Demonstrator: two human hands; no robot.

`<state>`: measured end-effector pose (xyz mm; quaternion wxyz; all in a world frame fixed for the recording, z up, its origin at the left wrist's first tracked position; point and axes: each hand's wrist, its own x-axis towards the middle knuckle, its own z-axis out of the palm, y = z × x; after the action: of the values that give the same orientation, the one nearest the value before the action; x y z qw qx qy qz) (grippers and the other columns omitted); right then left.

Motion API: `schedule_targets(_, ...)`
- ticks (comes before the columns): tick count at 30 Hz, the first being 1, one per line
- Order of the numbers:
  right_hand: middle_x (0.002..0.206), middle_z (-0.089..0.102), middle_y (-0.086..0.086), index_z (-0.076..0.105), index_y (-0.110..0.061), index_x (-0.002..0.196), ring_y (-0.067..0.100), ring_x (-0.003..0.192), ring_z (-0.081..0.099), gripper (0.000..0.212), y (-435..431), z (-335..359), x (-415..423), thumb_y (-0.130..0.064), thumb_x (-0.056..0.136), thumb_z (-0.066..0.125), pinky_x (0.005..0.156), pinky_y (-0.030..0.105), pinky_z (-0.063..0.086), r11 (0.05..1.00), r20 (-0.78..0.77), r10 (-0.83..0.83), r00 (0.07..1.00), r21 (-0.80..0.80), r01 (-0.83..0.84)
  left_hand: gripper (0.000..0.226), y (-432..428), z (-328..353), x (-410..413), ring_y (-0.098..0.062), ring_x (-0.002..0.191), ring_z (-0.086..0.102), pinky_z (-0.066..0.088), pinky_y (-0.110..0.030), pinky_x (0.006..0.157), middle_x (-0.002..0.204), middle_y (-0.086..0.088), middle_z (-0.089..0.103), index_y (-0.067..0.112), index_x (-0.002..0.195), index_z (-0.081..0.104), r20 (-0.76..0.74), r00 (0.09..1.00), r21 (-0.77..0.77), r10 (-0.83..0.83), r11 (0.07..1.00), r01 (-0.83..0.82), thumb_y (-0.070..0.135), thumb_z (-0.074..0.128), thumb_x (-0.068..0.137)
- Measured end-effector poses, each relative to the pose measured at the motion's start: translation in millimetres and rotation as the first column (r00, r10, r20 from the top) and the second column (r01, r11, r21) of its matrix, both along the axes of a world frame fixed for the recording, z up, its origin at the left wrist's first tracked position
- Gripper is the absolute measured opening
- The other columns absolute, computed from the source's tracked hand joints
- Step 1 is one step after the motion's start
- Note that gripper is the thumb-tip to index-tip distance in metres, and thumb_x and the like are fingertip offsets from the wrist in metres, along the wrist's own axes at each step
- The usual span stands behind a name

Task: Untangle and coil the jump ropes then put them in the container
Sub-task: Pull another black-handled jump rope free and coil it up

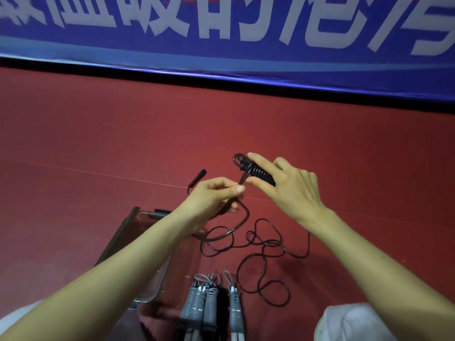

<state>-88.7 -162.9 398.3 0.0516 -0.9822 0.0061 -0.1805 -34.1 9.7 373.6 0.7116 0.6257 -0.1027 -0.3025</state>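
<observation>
My right hand (pixel 288 188) holds a black jump rope handle (pixel 258 172) with cord wound tightly around it and a small loop at its far end. My left hand (pixel 211 198) pinches the black cord (pixel 242 179) just below that handle. The loose black rope (pixel 268 244) trails in tangled loops on the red floor below my hands. Its other black handle (pixel 197 177) lies on the floor to the left. Three grey coiled jump ropes (pixel 209 303) lie side by side near the bottom. A clear container (pixel 128 232) with a dark rim sits under my left forearm.
The red floor (pixel 98 143) runs up to a blue banner (pixel 221 33) with white characters along the back. White fabric (pixel 352 323) over my knees shows at the bottom corners.
</observation>
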Motion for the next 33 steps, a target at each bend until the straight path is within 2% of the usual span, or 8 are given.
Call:
schedule_targets(3,0.099,0.055,-0.003,0.034,-0.049,0.143,0.027,0.088,0.065,0.058,1,-6,2,-0.068,0.088,0.036,0.064,0.029,0.036,1.0,-0.021,0.0,1.0,0.001,0.0,0.01,0,-5,3,-0.008,0.06,0.056,0.047,-0.016,0.06,0.065,0.006,0.064,0.008,0.089,0.067,0.105,0.989,0.119,0.108,0.986,-0.12,0.01,0.074,0.081)
schedule_targets(9,0.112,0.056,0.001,0.029,-0.042,0.146,0.026,0.097,0.064,0.058,-14,-21,12,-0.065,0.093,0.031,0.064,0.029,0.033,0.977,-0.063,-0.092,0.994,-0.2,0.078,0.04,-2,-6,-7,-0.004,0.113,0.057,0.041,-0.016,0.096,0.124,0.013,0.058,0.025,0.13,0.054,0.417,0.906,0.219,0.065,0.961,-0.17,0.006,0.057,0.095)
schedule_targets(12,0.107,0.059,0.003,0.036,-0.038,0.143,0.025,0.088,0.066,0.056,-17,-34,16,-0.064,0.094,0.034,0.059,0.029,0.031,0.957,-0.021,-0.075,0.997,-0.282,0.066,0.034,0,-1,-9,-0.014,0.097,0.068,0.051,-0.025,0.094,0.115,0.012,0.057,0.024,0.128,0.055,0.267,0.964,0.217,0.003,0.974,-0.063,0.007,0.052,0.098)
schedule_targets(15,0.091,0.062,0.006,0.052,-0.032,0.134,0.027,0.07,0.066,0.054,-17,-39,19,-0.063,0.09,0.043,0.051,0.026,0.026,0.955,0.053,-0.047,0.997,-0.289,0.061,0.022,4,3,-9,-0.022,0.078,0.072,0.058,-0.024,0.061,0.114,-0.002,0.061,0.011,0.119,0.059,0.093,0.992,0.26,-0.089,0.964,0.062,0.007,0.049,0.1)
schedule_targets(20,0.064,0.053,0.0,0.069,-0.029,0.115,0.02,0.042,0.055,0.054,-13,-35,21,-0.062,0.084,0.039,0.046,0.015,0.015,0.98,0.149,0.092,0.985,-0.19,-0.063,0.016,11,-1,5,-0.005,0.07,0.055,0.044,-0.024,0.07,0.082,0.013,0.064,0.019,0.096,0.067,0.622,0.78,0.357,0.069,0.861,-0.361,0.034,0.065,0.091)
schedule_targets(25,0.066,0.056,0.0,0.07,-0.029,0.116,0.02,0.044,0.057,0.051,-5,-33,19,-0.058,0.084,0.041,0.042,0.018,0.023,0.972,0.233,0.197,0.952,-0.17,-0.16,0.044,8,-11,7,-0.018,0.096,0.067,0.048,-0.034,0.096,0.103,-0.01,0.07,0.014,0.098,0.058,0.308,0.951,0.237,0.01,0.968,-0.087,0.054,0.068,0.081)
schedule_targets(29,0.068,0.056,0.0,0.07,-0.029,0.116,0.02,0.044,0.056,0.05,-9,-31,19,-0.056,0.085,0.041,0.043,0.017,0.022,0.976,0.24,0.176,0.955,-0.168,-0.138,0.017,7,-6,7,-0.01,0.054,0.054,0.051,-0.022,0.062,0.083,-0.007,0.069,0.009,0.104,0.056,0.114,0.975,0.089,-0.191,0.979,0.182,0.02,0.062,0.091)
schedule_targets(33,0.068,0.056,0.001,0.069,-0.028,0.117,0.021,0.046,0.057,0.052,-14,-26,19,-0.057,0.085,0.041,0.042,0.018,0.025,0.984,0.236,0.138,0.962,-0.141,-0.107,0.009,8,-2,11,-0.006,0.056,0.042,0.041,-0.017,0.058,0.076,0.0,0.063,0.009,0.092,0.066,0.054,0.961,0.099,-0.271,0.959,0.264,0.011,0.057,0.094)
